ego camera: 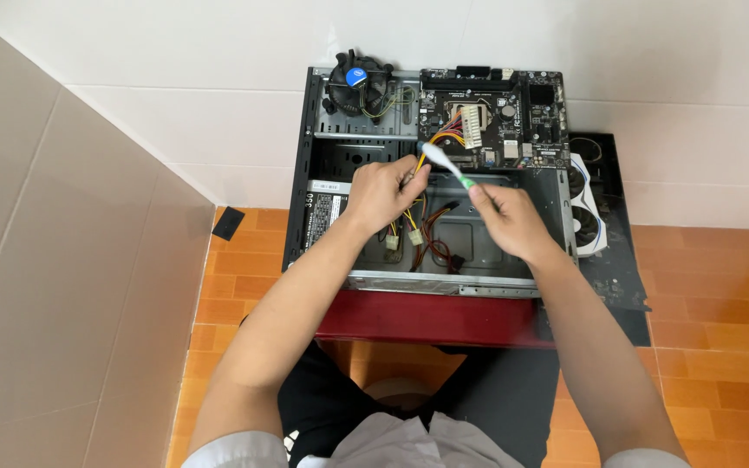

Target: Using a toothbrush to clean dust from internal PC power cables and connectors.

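Two hands over open computer case (pixel 331 173), left hand (pixel 383 192) gripping cables (pixel 418 227), right hand (pixel 509 221) pinching brush (pixel 446 163)

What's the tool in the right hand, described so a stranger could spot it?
Find the open black computer case lying on the red stool. Above its middle, the right hand pinches a slim toothbrush-like brush with a white head and green handle, aimed at the green motherboard. It is the only white-and-green stick among coloured wires.

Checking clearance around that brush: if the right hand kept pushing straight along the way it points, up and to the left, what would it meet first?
Probably the left hand: the right hand aims its white brush at the cable bundle held there. Depth is unclear, so it might pass above.
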